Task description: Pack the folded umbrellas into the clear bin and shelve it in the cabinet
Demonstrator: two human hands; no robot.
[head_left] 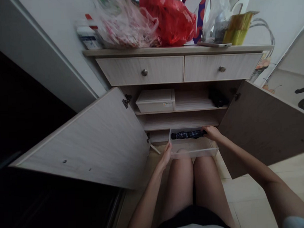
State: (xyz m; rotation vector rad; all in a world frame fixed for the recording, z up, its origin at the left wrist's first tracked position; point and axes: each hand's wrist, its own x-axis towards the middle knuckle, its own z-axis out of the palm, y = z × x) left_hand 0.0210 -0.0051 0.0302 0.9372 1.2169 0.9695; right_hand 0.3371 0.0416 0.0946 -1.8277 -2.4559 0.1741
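With our right hand [212, 133] we grasped the right end of a checked umbrella [189, 135], which lay along the far side inside a clear bin [196, 145]; our left hand [165, 154] held its left wall.

My left grip [165, 155] lies against the side of a clear bin [198, 145] as my right grip [210, 132] clasps the end of a folded plaid umbrella [189, 135] inside; beyond them, a white box [155, 101] sits in an open cabinet [165, 70], and a red bag [174, 25] on the worktop [164, 51] above.
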